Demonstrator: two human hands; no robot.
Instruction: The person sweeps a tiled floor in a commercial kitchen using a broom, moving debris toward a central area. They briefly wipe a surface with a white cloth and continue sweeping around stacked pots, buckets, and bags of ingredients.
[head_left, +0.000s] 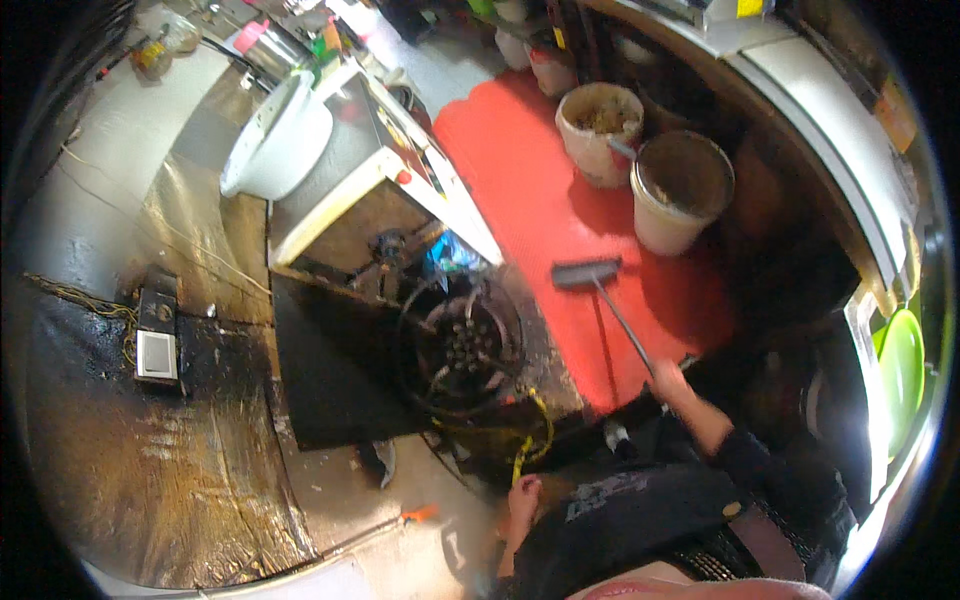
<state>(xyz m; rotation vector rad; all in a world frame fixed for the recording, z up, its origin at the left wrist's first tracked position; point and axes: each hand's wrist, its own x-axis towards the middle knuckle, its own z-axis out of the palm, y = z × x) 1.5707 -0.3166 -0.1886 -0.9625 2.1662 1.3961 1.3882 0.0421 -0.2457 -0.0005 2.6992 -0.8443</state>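
My right hand (670, 384) is closed around the dark handle of a floor broom or squeegee (586, 274). Its wide dark head is over a red textured floor mat (517, 187), though whether it touches the mat cannot be told. Low in the view, my left hand (526, 491) has its fingers curled, close to a yellow hose (541, 431); whether it holds anything is unclear. The hose lies beside a blackened gas burner (465, 341).
Two pale buckets, a rear one (596, 150) with food-like waste and a nearer one (675, 202), stand along the mat's right side. A white basin (281, 142) rests on a metal cabinet (337, 281). At left, a wall switch (157, 355) sits on a greasy wall.
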